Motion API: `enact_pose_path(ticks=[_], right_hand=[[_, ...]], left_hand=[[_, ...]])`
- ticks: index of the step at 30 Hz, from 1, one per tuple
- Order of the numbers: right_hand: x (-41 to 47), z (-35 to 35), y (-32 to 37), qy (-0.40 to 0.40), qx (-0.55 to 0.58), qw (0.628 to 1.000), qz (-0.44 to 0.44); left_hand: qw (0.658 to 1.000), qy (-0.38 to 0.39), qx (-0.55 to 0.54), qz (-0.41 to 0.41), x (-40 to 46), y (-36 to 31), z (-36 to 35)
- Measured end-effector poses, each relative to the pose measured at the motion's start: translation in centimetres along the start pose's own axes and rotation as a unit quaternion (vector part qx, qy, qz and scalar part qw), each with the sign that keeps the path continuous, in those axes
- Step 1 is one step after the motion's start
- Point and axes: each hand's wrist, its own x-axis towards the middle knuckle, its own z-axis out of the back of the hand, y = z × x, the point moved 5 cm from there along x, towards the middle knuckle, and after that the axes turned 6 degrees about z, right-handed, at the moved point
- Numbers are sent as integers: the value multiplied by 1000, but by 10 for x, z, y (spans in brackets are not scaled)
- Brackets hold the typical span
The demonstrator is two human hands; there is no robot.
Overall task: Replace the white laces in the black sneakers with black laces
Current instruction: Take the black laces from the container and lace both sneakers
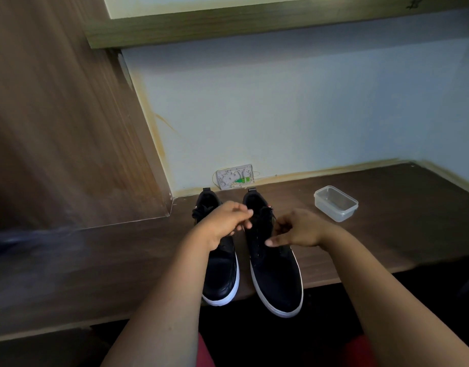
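Head view only. Dark wood-grain bench (387,207), running left to right against a pale blue wall (281,102). A tall brown laminate panel (56,115) closes off the left end. A greenish wood ledge (228,25) runs along the wall above. At the bench's back edge an open white wall box (234,178) shows thin wiring and a green part inside.

Two black sneakers (273,271) sit side by side at the bench's front edge, toes hanging over it toward the person, heels toward the wall. Uppers are matte black, soles white rubber, with a pull tab at each heel. The left shoe's upper looks quilted or textured, the right one smoother. Black laces (195,211) are visible near the left shoe's collar; lacing on the right shoe is too dark to make out.

Left hand (225,223) is over the gap between the shoes, fingers (245,214) curled with tips pinched together, apparently on a lace, though I can't tell for sure. Right hand (297,229) is over the right shoe's throat, fingers bent inward, thumb out; what it holds I can't tell.

Clear plastic container (335,203), rectangular with rounded corners and no lid, sits toward the right back of the bench, well apart from the shoes.

Red fabric (204,350) shows at the bottom edge.
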Motion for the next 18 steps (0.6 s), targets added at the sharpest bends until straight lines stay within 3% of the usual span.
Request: enact_pose_path(ticks=[3, 7, 8, 10, 12, 14, 18], right_hand=[[1, -20, 27, 27, 211, 976, 44], [7, -40, 39, 50, 445, 893, 39], [7, -40, 38, 52, 460, 886, 32], [5, -33, 31, 53, 409, 911, 24], [-2, -22, 21, 79, 347, 934, 21], [-9, -10, 10, 109, 339, 934, 14], [-23, 11, -7, 134, 344, 929, 4]], left_hand=[[965, 77, -247, -39, -8, -18, -7], [951, 110, -273, -90, -13, -30, -12], [951, 108, -274, -98, -13, -31, -12], [952, 82, -272, -111, -13, -32, -10], [950, 23, -290, -109, -14, -32, -6], [948, -31, -307, -84, -11, -27, -1], [976, -99, -181, -75, -3, -15, 3]])
